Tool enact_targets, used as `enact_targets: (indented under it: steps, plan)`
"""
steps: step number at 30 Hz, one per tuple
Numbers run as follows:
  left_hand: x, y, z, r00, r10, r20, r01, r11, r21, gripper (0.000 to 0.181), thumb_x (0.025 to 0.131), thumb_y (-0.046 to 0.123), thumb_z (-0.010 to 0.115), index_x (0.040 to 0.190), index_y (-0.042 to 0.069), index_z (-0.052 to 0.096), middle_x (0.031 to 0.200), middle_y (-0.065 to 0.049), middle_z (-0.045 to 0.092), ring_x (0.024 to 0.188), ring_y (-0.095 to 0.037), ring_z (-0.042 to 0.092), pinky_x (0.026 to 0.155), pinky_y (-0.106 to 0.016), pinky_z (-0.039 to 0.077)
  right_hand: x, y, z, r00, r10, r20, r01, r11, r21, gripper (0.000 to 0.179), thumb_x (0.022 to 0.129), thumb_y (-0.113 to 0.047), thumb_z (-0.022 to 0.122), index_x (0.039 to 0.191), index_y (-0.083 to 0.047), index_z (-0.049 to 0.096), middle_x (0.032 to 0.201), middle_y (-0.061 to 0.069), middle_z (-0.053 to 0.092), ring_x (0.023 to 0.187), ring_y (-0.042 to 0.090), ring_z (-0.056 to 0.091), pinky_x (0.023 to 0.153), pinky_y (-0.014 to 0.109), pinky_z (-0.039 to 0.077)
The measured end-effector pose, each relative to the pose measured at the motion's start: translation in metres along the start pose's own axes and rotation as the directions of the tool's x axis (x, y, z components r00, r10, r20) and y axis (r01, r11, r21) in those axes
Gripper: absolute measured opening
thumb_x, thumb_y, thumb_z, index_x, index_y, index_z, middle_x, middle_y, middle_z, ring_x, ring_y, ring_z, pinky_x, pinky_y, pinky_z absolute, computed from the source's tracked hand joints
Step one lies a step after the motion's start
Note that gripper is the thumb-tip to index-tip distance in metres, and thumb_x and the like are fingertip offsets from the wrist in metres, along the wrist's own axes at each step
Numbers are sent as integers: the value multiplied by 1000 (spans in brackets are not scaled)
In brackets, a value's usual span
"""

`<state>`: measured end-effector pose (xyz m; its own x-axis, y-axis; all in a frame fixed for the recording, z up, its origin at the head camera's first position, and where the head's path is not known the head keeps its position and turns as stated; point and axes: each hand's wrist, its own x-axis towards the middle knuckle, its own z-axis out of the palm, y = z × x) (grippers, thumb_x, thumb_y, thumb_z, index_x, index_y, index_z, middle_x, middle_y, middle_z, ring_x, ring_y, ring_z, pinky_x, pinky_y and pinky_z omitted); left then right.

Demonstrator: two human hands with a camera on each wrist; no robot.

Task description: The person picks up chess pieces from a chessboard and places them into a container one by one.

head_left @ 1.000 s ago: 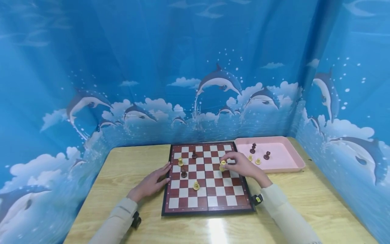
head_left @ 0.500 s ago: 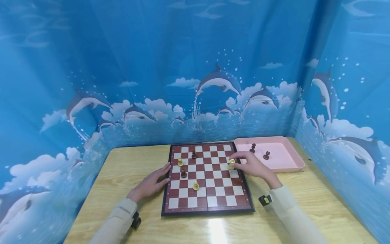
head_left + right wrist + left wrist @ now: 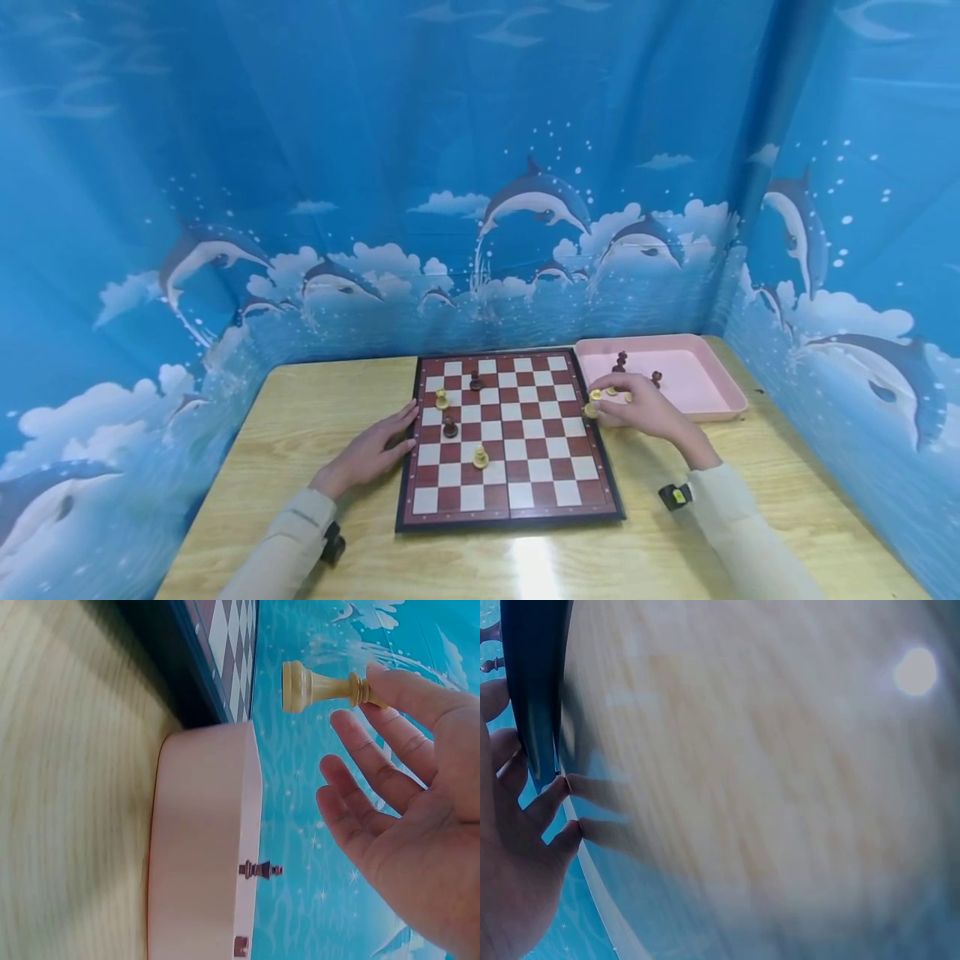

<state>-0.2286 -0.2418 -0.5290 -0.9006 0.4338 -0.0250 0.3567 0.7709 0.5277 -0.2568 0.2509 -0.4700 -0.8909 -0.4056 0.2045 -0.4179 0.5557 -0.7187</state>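
My right hand [image 3: 647, 407] pinches a pale yellow chess piece [image 3: 319, 688] near its top, between thumb and fingertips. In the right wrist view the piece is clear of the board, wide base outward, its head hidden by the fingers. From the head view, this hand is over the gap between the chessboard [image 3: 540, 493] and the pink tray [image 3: 701, 367]. My left hand [image 3: 367, 448] rests fingertips along the board's left edge, fingers loosely extended. On the board stand two yellow pieces, one at the back left [image 3: 442, 399] and a front piece [image 3: 481, 457], and two dark pieces, a rear piece [image 3: 476, 382] and a nearer piece [image 3: 450, 427].
Inside the tray stand a tall dark piece [image 3: 620, 362], a shorter dark piece [image 3: 656, 378] and small yellow pieces [image 3: 628, 397] partly behind the right hand. The wooden table [image 3: 330, 392] meets a blue dolphin curtain [image 3: 375, 167] at its back and sides.
My right hand has carried the yellow chess piece rightward, from over the board's right half to its right edge beside the tray. The left hand stays in place.
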Motion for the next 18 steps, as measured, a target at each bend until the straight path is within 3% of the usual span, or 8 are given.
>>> enact_targets:
  steps: [9, 18]
  plan:
    - [-1, 3, 0, 1000, -6, 2, 6, 1000, -5, 66, 106, 49, 47, 160, 17, 29, 170, -4, 19, 153, -35, 27, 123, -56, 28, -10, 8, -10, 998, -37, -47, 35, 998, -43, 23, 91, -13, 76, 111, -1, 74, 113, 13, 74, 108, 33, 65, 95, 63, 52]
    - [-1, 3, -1, 1000, 1, -2, -1, 1000, 3, 66, 106, 47, 47, 161, 16, 28, 170, -5, 19, 152, -37, 28, 122, -58, 28, -22, 21, -22, 996, -7, -94, 1, 998, -62, 20, 92, -10, 75, 110, -4, 76, 114, 17, 74, 109, 25, 66, 99, 59, 52]
